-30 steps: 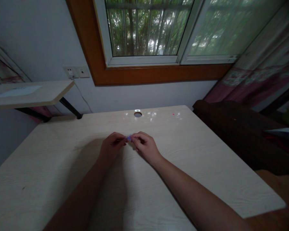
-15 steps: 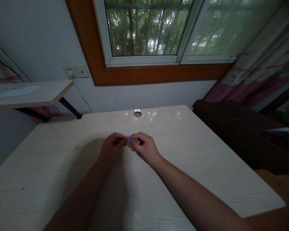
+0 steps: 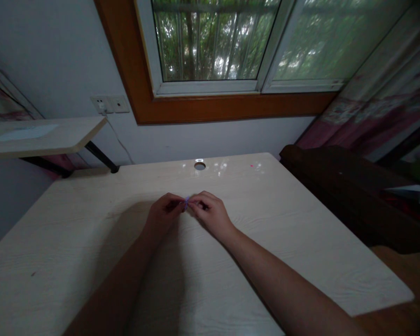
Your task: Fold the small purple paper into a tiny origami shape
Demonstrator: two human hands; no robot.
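Note:
Both my hands meet over the middle of a pale wooden table (image 3: 301, 242). My left hand (image 3: 164, 213) and my right hand (image 3: 210, 212) are curled, fingertips pinched together on a tiny purple-blue object (image 3: 186, 202) between them. The object is too small and dim to name. Both forearms reach in from the bottom edge of the view.
A round cable hole (image 3: 199, 165) sits near the table's far edge. A small side table (image 3: 45, 135) stands at the left by a wall socket (image 3: 110, 104). Dark furniture (image 3: 353, 196) and a curtain (image 3: 378, 107) fill the right. A window (image 3: 213, 42) is ahead.
The hands have pressed slightly closer together around the small purple object; otherwise nothing has moved.

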